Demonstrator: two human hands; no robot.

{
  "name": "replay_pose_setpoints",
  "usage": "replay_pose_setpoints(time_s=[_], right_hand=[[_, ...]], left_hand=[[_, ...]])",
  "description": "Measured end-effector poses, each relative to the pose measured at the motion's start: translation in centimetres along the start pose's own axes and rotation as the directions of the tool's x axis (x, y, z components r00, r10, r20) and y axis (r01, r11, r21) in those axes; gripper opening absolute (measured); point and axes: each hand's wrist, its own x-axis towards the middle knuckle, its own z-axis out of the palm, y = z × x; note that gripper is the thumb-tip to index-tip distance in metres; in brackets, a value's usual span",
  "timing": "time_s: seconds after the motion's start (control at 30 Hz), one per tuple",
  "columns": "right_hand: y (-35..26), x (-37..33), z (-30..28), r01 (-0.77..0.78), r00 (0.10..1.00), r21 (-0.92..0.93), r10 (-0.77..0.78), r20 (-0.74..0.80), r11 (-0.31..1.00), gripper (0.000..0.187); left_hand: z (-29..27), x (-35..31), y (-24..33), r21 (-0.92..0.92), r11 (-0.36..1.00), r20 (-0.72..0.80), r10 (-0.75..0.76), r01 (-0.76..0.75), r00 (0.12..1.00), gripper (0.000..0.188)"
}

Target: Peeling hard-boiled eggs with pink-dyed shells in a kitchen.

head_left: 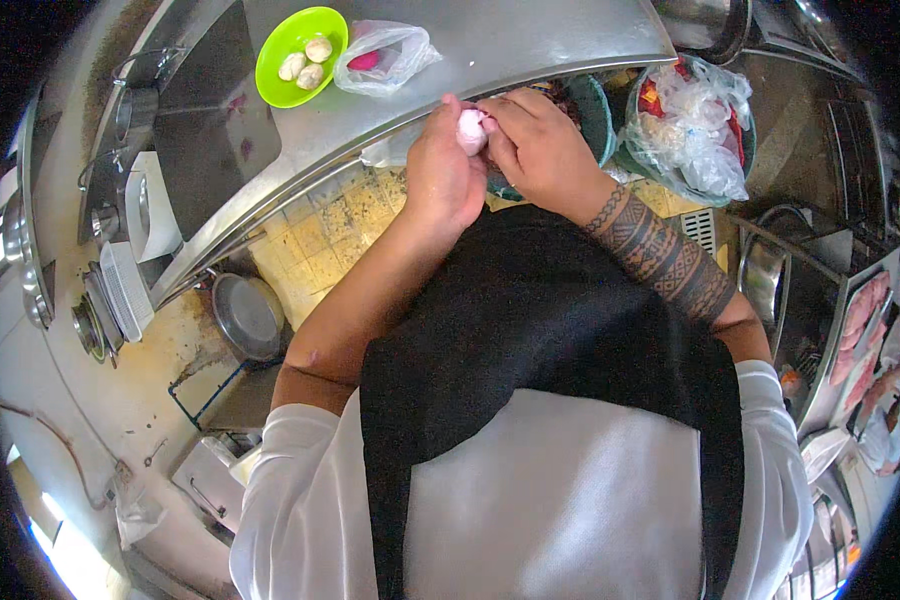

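Note:
My left hand (440,172) is closed round a pinkish-white bulb (471,133) that looks like garlic. The fingers of my right hand (550,145) are bent against its right side, pinching at its surface. Both hands meet just off the near edge of the steel counter, partly above a teal bin (598,122). Up on the counter stands a bright green bowl (288,36) holding three whitish round bulbs (310,76). Beside it lies a clear plastic bag (400,58) with something vivid pink inside.
The counter's metal rim (330,150) curves across in front of me. A second bin (685,135) lined with crumpled plastic stands to the right. At the left are a sink (215,120) and a round pan (248,315) lower down. Trays of raw meat (858,345) sit at the far right.

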Motion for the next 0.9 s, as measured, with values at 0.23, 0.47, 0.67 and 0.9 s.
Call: replay_pose_setpoints(time_s=[0.23,0.47,0.67,0.9], right_hand=[[-1.0,0.6,-0.4,-0.134,0.991,0.189,0.135,0.007,0.973,0.022],[-0.4,0.3,-0.6,-0.466,0.877,0.475,0.462,0.134,0.747,0.023],[1.2,0.6,-1.2,-0.572,0.757,0.663,0.621,0.202,0.483,0.025],[2.8,0.5,-3.5,-0.548,0.742,0.726,0.641,0.195,0.414,0.026]], left_hand=[[-3.8,1.5,2.0,-0.054,0.942,0.382,-0.287,0.332,0.878,0.038],[-0.3,0.0,1.3,0.196,0.970,0.037,-0.150,0.140,0.988,0.044],[-2.6,0.7,2.2,0.163,0.958,0.151,-0.262,0.237,0.953,0.048],[-4.0,0.5,3.6,-0.089,0.852,0.524,-0.401,0.516,0.752,0.065]])
